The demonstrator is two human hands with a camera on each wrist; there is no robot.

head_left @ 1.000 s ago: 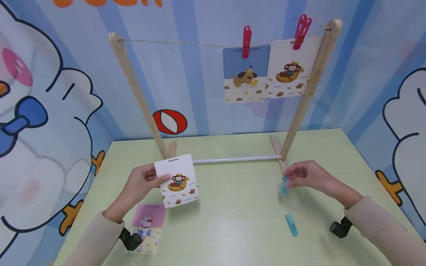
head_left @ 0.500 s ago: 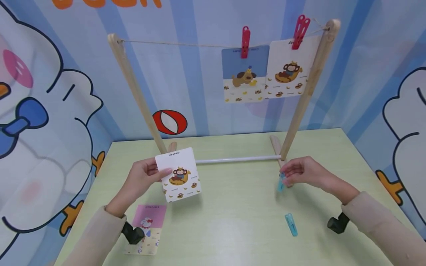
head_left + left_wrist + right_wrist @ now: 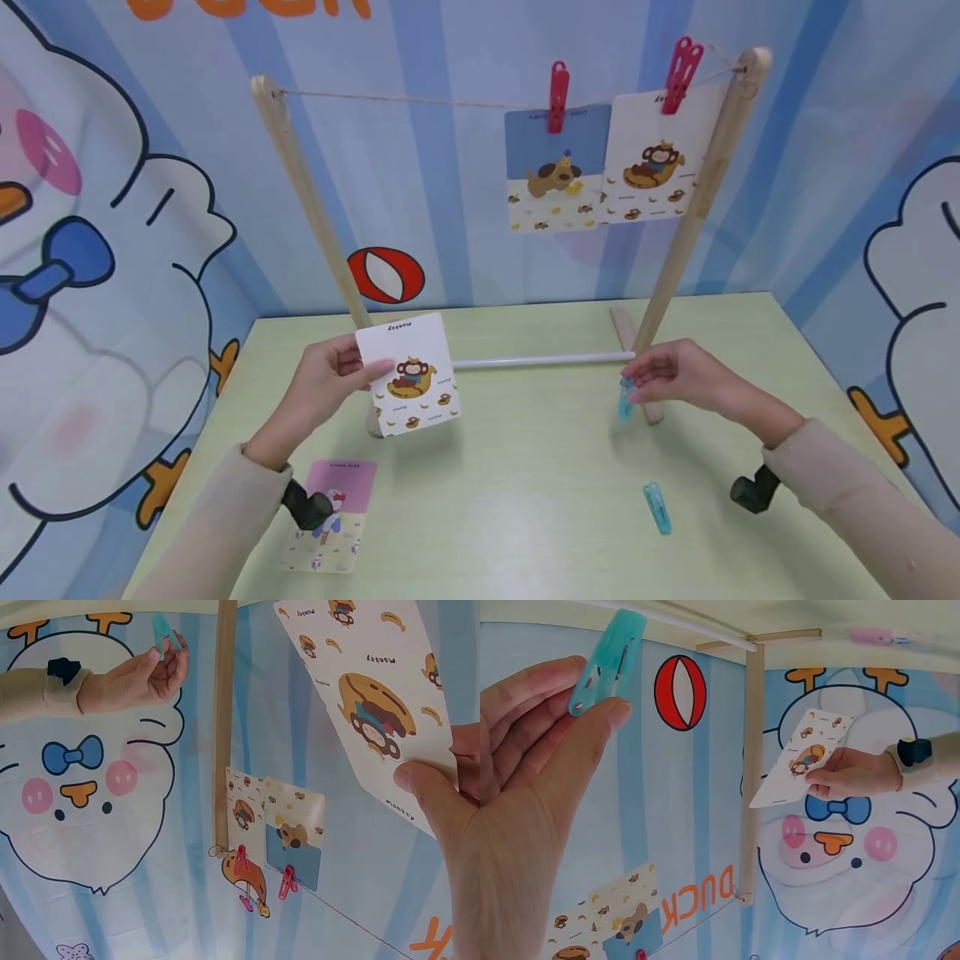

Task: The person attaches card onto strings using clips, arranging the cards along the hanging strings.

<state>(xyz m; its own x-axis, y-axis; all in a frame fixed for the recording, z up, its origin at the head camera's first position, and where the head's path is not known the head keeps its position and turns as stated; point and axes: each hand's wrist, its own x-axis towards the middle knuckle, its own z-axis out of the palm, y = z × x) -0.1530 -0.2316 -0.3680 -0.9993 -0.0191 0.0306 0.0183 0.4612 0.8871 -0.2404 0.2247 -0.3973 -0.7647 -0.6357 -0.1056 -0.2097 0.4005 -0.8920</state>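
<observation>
My left hand (image 3: 322,385) pinches a white monkey card (image 3: 412,400) by its left edge, thumb on the printed face, held up over the table's left part. In the right wrist view that card (image 3: 799,761) tilts beside the left post. My right hand (image 3: 678,379) pinches a teal clothespin (image 3: 626,398) between thumb and fingers, near the foot of the right post. Close up, the clothespin (image 3: 611,660) points away from the fingertips. On the string (image 3: 405,98) hang a blue dog card (image 3: 555,204) and another monkey card (image 3: 626,192), each under a red clothespin (image 3: 557,92).
The string runs between two wooden posts, left (image 3: 311,200) and right (image 3: 693,212), joined low down by a white rod (image 3: 540,361). A second teal clothespin (image 3: 657,508) lies on the table (image 3: 510,517). A pink-topped card (image 3: 348,483) lies at the left, partly behind the left wrist's camera.
The left hand has raised the monkey card and carried it slightly right and away from me. The right hand, with the teal clothespin, has shifted a little left and farther from me.
</observation>
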